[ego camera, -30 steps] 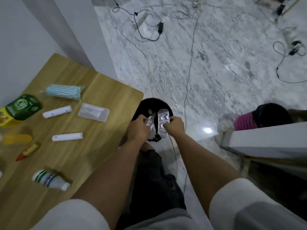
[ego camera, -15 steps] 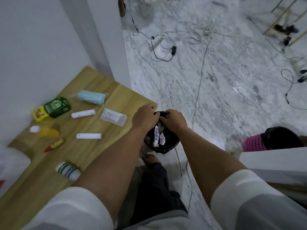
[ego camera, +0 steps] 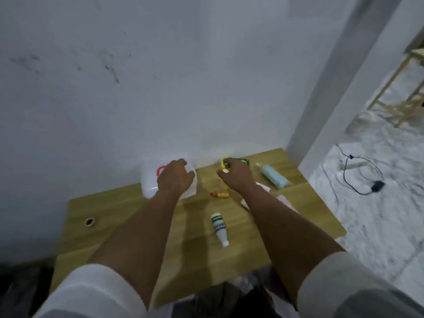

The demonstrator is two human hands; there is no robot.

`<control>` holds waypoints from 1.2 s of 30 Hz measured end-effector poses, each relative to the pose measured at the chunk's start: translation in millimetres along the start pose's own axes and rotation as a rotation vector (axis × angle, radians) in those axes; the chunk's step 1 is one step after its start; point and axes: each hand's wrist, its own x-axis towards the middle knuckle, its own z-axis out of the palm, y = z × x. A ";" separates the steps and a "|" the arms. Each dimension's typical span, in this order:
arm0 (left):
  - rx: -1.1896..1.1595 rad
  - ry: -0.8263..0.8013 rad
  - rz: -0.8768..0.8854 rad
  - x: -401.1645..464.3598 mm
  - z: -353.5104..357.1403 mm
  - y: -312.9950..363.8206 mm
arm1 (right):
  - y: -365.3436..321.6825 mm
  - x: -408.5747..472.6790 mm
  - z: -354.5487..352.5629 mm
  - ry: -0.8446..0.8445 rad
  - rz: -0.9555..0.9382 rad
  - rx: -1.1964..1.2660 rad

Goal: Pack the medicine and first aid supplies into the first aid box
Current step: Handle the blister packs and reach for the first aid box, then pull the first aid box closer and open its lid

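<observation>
Your left hand [ego camera: 175, 180] rests with relaxed fingers on the white first aid box [ego camera: 149, 180] at the desk's [ego camera: 114, 210] back edge; your right hand [ego camera: 236, 176] reaches, fingers loosely apart, empty. The bottle [ego camera: 219, 228], masks [ego camera: 274, 177] and tube [ego camera: 220, 194] lie unpacked (most work remains).

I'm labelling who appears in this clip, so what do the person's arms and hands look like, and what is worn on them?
Both forearms are bare from above the elbow down. Short, loose white sleeves cover the upper arms, the left sleeve and the right sleeve alike. The left hand and the right hand wear no gloves. No watch or bracelet shows on either wrist; rings are too small to tell.
</observation>
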 end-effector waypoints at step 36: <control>-0.356 0.184 0.171 -184.8 99.7 -205.4 | 61.7 -153.1 201.0 0.210 -0.770 -0.494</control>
